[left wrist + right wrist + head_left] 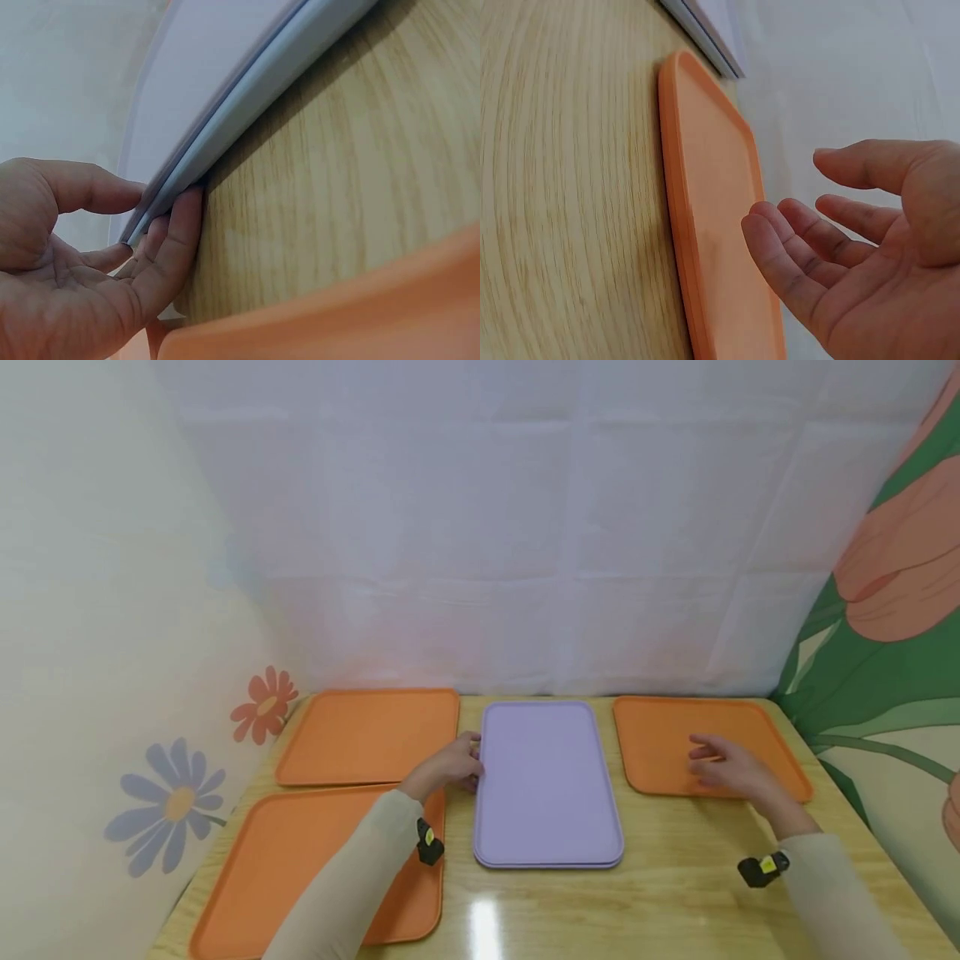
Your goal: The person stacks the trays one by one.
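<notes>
In the head view, a purple tray stack (547,785) is lying on the table (540,914), near the middle of its back edge. The left hand (455,762) is gripping the stack's left rim. One orange tray (375,735) is filling the back left corner; a second orange tray (307,860) is lying along the left edge. The right hand (727,766) is hovering over a third orange tray (667,727) by the back right corner.

In the left wrist view, thumb and fingers are pinching the rim.

In the right wrist view, the hand is spreading thumb from loosely bent fingers, holding nothing.
</notes>
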`<action>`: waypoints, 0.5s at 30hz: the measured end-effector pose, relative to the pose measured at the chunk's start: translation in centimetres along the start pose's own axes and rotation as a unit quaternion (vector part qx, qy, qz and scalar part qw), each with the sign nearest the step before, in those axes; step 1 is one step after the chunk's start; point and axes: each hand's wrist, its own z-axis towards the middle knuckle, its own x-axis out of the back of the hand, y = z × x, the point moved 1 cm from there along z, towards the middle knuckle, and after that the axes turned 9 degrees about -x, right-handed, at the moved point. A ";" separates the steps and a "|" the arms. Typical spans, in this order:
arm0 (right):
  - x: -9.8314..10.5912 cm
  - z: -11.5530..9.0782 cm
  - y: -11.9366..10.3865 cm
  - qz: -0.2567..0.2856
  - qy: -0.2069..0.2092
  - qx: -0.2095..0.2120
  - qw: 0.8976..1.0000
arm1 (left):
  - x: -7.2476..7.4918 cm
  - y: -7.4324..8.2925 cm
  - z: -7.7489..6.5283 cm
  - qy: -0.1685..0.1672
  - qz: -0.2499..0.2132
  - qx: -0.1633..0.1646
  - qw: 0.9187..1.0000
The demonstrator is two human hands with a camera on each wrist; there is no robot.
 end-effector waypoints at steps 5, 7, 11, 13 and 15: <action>1.7 -0.6 1.2 0.013 0.006 -0.011 1.000 | 0.0 -0.2 0.1 0.005 -0.018 0.008 1.000; 2.3 -0.8 1.6 0.010 0.013 -0.010 1.000 | 0.0 -0.3 0.1 0.005 -0.027 0.011 1.000; 3.4 -1.1 2.5 -0.002 0.024 -0.005 1.000 | 0.0 -0.2 0.1 0.006 -0.028 0.017 0.999; 4.0 -1.2 3.0 -0.007 0.027 -0.006 1.000 | 0.0 -0.1 0.1 0.006 -0.025 0.018 1.000; 4.6 -1.3 3.5 -0.016 0.029 -0.005 0.999 | 0.0 0.1 0.1 0.004 -0.027 0.019 0.999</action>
